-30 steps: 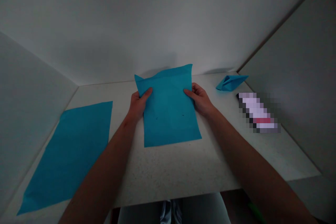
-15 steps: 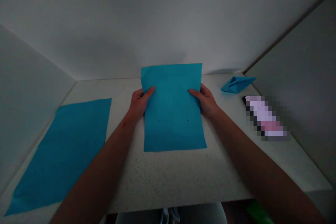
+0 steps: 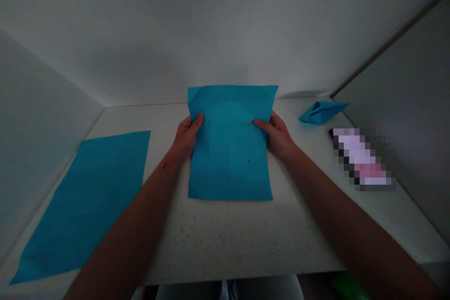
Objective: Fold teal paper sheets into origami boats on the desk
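Mid-frame, the blue paper sheet (image 3: 228,159) sits on the white speckled table (image 3: 225,239), held at both side edges. Left hand (image 3: 185,138): grip closed on the sheet, thumb on top, fingers tucked beneath. Right hand (image 3: 277,137): same pinch, level with the left. Pinching evenly at matching heights helps keep the sheet square and the creases straight. A second blue sheet (image 3: 86,206) lies flat at lower left. A folded blue paper boat (image 3: 321,112) sits at right, near a pixelated object (image 3: 362,159).
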The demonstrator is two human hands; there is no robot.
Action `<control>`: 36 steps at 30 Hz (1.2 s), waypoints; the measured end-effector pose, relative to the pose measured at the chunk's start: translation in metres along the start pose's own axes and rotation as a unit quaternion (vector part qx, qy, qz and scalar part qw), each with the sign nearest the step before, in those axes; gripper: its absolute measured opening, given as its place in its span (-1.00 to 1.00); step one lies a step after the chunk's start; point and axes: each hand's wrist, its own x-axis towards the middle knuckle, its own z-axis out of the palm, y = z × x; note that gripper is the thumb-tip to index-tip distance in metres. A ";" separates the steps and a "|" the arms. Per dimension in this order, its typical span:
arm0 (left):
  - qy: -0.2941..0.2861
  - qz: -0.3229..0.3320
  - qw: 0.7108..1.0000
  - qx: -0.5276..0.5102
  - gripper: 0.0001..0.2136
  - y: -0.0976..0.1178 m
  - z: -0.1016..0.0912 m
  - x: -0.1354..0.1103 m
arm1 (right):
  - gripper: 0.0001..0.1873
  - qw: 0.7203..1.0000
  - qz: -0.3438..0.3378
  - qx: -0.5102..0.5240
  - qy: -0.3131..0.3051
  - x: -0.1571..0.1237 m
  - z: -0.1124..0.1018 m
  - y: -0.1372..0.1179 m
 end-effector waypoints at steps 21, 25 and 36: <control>0.038 0.019 0.999 0.029 -0.49 -0.004 -0.003 0.025 | -0.42 1.000 0.006 -0.017 0.007 0.005 -0.003 0.004; 0.020 0.014 0.999 0.034 -0.48 -0.006 -0.003 0.029 | -0.42 1.000 0.000 -0.022 0.019 0.007 -0.004 0.007; 0.014 0.024 0.999 -0.033 -0.58 -0.004 -0.003 0.031 | -0.37 1.000 -0.004 -0.015 0.019 0.005 0.000 0.004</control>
